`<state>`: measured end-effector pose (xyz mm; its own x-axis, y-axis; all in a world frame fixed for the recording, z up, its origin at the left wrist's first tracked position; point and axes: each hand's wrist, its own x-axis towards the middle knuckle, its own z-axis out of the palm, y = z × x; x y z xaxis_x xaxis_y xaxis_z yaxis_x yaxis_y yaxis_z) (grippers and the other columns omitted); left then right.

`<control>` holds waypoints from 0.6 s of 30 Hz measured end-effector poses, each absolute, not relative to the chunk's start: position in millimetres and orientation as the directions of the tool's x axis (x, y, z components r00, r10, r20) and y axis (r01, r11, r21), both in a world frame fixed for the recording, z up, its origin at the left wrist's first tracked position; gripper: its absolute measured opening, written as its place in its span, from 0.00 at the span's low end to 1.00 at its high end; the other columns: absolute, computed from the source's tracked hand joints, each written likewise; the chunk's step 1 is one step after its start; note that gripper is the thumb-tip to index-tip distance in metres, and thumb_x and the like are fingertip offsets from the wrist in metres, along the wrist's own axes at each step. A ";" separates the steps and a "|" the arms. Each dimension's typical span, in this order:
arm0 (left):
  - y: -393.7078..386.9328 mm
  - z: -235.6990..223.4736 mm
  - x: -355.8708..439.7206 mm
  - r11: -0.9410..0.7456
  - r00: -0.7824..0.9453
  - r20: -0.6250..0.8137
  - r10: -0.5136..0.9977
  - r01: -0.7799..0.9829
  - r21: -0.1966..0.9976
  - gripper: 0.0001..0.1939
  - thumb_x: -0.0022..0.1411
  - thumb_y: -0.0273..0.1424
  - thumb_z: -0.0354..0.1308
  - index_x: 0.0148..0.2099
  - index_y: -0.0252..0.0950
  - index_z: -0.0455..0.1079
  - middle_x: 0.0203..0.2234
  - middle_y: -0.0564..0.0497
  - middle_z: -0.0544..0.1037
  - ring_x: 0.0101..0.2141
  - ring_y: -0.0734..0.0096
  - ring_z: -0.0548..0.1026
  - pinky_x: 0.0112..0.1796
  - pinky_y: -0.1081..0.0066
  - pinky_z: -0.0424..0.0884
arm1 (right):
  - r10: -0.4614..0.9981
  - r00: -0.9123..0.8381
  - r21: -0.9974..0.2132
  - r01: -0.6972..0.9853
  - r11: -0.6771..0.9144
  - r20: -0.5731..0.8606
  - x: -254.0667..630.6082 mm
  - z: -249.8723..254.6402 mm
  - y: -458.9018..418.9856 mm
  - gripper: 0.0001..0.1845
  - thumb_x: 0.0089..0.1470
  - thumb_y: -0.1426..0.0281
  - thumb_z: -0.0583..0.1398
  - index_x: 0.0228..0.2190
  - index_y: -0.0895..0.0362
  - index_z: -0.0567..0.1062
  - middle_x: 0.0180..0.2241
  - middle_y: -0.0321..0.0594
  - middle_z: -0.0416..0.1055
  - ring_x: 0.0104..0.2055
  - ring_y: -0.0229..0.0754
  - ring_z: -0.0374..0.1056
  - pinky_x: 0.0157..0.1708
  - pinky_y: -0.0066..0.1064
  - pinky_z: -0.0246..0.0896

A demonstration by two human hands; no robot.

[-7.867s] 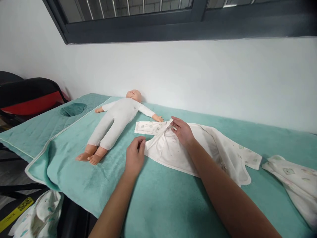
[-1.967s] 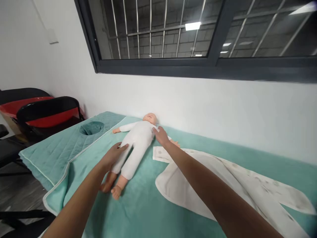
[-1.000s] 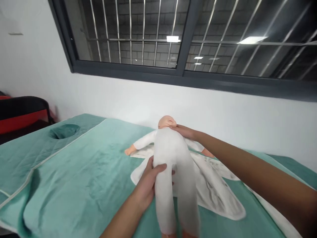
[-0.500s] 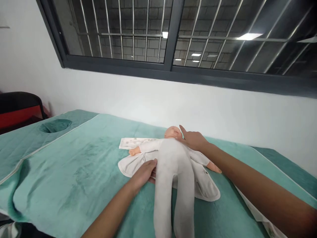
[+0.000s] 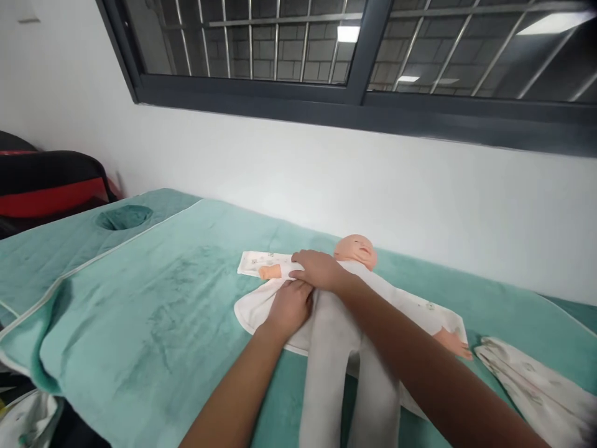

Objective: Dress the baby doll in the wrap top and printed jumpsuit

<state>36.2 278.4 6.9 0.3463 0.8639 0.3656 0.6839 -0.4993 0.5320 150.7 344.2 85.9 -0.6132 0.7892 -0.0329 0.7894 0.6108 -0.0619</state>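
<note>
A baby doll in a white suit lies on its back, its head toward the wall. Spread beneath it is an open white baby garment with small prints on the sleeves. My right hand reaches across the doll's chest, its fingers bent round the upper arm at the left of the view. Just below, my left hand rests against the doll's side with curled fingers; what lies in them is hidden. The two hands touch or nearly touch. One doll hand pokes out at the left, the other at the right.
A green padded cover lies under everything, with a round hollow at far left. Folded printed cloth lies at the right. A black and red bag-like object stands at the left by the white wall, below a barred window.
My right hand has moved from beside the doll's head across to its other arm. My left hand has moved up the doll's side and curled. The view has shifted, showing the folded cloth.
</note>
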 end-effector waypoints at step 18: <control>294.0 21.2 -11.3 0.003 -0.313 0.093 0.945 0.293 0.956 0.08 0.53 0.25 0.51 0.35 0.35 0.71 0.32 0.49 0.78 0.33 0.67 0.74 0.34 0.70 0.67 | 0.859 -0.508 -0.296 0.812 0.503 0.065 184.2 97.1 316.5 0.17 0.59 0.52 0.54 0.43 0.42 0.78 0.41 0.38 0.70 0.44 0.45 0.65 0.43 0.36 0.57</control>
<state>-11.3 294.0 21.2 -0.3134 0.9451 0.0929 0.2930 0.0032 0.9561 184.2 316.5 97.1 -0.5081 0.8588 0.0653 0.8121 0.5030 -0.2958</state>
